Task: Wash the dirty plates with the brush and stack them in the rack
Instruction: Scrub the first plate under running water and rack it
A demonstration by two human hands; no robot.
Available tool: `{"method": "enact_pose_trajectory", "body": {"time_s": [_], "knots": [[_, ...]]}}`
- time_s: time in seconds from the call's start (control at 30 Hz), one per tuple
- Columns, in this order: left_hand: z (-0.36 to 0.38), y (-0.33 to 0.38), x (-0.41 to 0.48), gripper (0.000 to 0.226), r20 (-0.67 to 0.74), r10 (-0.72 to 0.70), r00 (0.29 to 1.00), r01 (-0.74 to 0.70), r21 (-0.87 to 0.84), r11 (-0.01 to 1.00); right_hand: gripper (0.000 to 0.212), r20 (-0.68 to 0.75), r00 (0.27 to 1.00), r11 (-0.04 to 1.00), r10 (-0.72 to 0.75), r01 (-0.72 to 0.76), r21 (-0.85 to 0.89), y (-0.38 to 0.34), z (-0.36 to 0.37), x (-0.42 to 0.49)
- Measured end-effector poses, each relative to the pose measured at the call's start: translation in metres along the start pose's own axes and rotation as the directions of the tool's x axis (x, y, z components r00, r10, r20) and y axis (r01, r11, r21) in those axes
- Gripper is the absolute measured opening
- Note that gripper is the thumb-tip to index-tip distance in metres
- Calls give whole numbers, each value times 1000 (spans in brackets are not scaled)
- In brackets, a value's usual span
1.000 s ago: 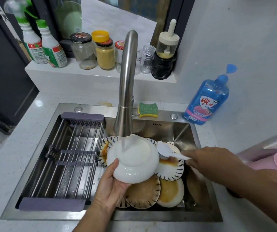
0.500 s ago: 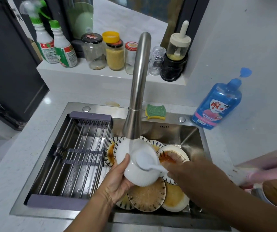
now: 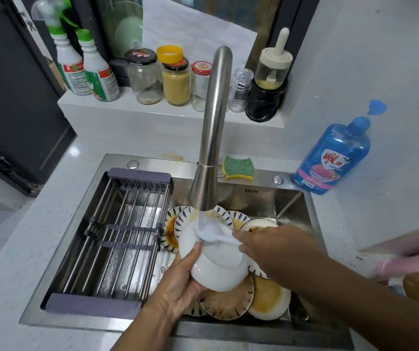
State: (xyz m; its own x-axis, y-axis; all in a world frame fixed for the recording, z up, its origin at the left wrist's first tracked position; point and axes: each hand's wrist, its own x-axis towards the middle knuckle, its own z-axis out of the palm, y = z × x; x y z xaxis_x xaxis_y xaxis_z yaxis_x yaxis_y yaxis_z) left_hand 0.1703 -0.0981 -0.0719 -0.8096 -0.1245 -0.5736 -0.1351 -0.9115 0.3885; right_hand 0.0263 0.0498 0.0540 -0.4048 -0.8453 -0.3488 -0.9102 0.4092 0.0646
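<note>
My left hand point(image 3: 180, 282) grips a white dish point(image 3: 216, 272) from below and holds it tilted under the tap's running water. My right hand point(image 3: 269, 247) holds a white brush point(image 3: 213, 234), whose head lies against the upper part of the dish. Several dirty plates with dark leaf-pattern rims and brown stains point(image 3: 226, 302) lie piled in the sink basin point(image 3: 289, 206) beneath the dish. The metal drying rack point(image 3: 117, 236) spans the left half of the sink and holds nothing.
A steel tap point(image 3: 213, 138) rises over the basin. A green and yellow sponge point(image 3: 237, 167) lies on the sink's back rim. A blue soap bottle point(image 3: 330, 158) stands on the counter at right. Jars and spray bottles point(image 3: 86, 67) line the back ledge.
My right hand moved left and brought the brush from beside the white dish onto it, under the water. My left hand tilted the dish a little.
</note>
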Motion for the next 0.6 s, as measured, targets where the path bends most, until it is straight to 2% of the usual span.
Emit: {"method": "enact_pose_trajectory", "body": {"time_s": [0.13,0.2,0.27,0.33,0.43,0.53,0.6], "knots": [[-6,14,-4,58,-34,4,999,4,221,975,34,24,1000,999,8,-7,-32,1,-15,9],[-10,19,-9,54,-53,-12,999,26,263,965,29,51,998,998,21,-18,-64,9,-24,26],[-19,22,-12,62,-48,-8,999,21,258,966,26,107,991,997,82,-81,-21,27,-28,39],[-25,26,-13,73,-24,6,1000,-1,188,982,26,215,969,987,126,-145,75,47,-24,43],[-29,27,-15,68,35,15,999,-16,39,999,28,339,932,948,131,-218,233,64,-11,35],[-28,25,-16,62,44,26,999,-19,-159,987,34,386,918,924,91,-222,311,60,8,11],[-22,23,-12,53,6,58,998,-54,-278,959,35,359,927,922,111,-231,312,44,18,-11]]}}
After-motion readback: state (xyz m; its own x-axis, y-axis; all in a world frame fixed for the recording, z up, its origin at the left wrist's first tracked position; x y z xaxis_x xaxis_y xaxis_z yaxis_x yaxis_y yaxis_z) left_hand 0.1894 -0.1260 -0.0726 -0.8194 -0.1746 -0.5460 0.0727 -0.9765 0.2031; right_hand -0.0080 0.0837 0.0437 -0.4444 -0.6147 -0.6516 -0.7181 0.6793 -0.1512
